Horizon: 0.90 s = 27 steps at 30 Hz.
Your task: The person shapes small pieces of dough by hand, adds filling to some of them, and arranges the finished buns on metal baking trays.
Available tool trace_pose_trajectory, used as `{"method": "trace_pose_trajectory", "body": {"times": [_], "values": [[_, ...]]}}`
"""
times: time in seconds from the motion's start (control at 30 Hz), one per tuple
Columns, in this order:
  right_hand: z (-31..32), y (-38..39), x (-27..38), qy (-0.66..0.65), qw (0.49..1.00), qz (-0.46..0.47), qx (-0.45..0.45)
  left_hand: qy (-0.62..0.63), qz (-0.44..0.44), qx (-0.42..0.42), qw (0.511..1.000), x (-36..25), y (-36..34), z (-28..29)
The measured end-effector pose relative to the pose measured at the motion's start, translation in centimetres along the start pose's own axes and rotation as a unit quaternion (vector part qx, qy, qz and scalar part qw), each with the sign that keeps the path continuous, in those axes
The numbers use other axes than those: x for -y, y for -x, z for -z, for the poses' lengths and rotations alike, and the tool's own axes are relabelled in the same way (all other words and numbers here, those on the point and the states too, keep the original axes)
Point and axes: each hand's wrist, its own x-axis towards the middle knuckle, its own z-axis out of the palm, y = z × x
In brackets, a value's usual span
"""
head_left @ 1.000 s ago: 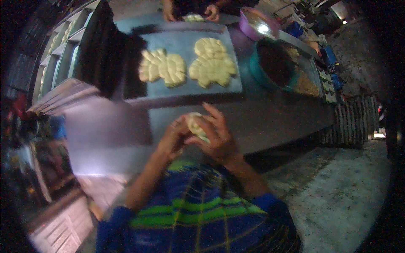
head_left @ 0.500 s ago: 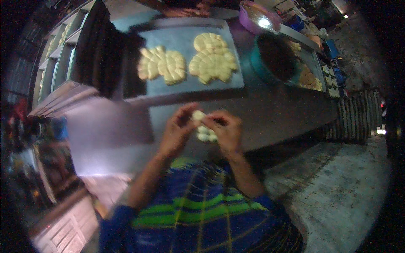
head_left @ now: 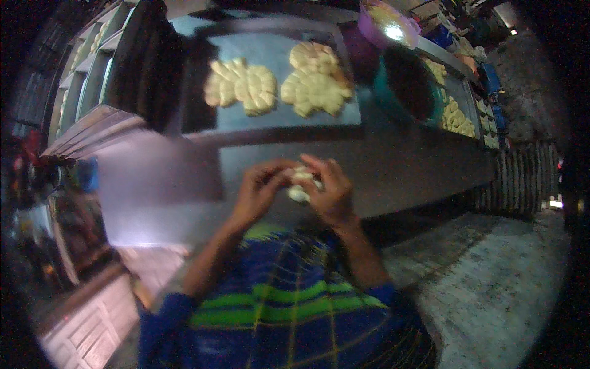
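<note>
Closing in on a small, lumpy piece of pale dough [head_left: 298, 194] mid-frame, the right hand [head_left: 333, 192] now has its fingers curled over the top, where a round end showed half a second ago. Reads to me like it's being worked by hand. Left hand [head_left: 263, 186] is pinched on it too, so the grip's clamped from both sides, blur aside. Beyond, upper middle, a flat grey tray [head_left: 257, 45] carries two plump, segmented, yellowish dough shapes [head_left: 316, 92] on a smooth, dull worktop [head_left: 163, 184]. Upper right: glossy purple bowl [head_left: 370, 27], deep teal bowl [head_left: 381, 89].
</note>
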Motion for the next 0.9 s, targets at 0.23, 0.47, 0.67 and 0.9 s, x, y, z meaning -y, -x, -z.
{"method": "trace_pose_trajectory", "body": {"times": [0.23,0.47,0.67,0.9], "values": [[0.7,-1.2,0.2,-0.089,0.991,-0.092,0.044,-0.032,-0.029,0.033,0.999,-0.1,0.2,0.1],[2.9,-1.4,-3.7,-0.165,0.967,-0.115,0.155,-0.048,-0.004,0.003,0.999,1.1,-0.8,-1.4],[4.1,-1.2,-4.1,-0.182,0.945,-0.213,0.169,0.022,-0.054,0.003,0.998,2.5,-1.5,-2.9],[3.6,0.9,-5.4,-0.371,0.882,-0.261,0.125,0.225,0.028,0.115,0.967,3.2,-1.4,-3.5]]}}
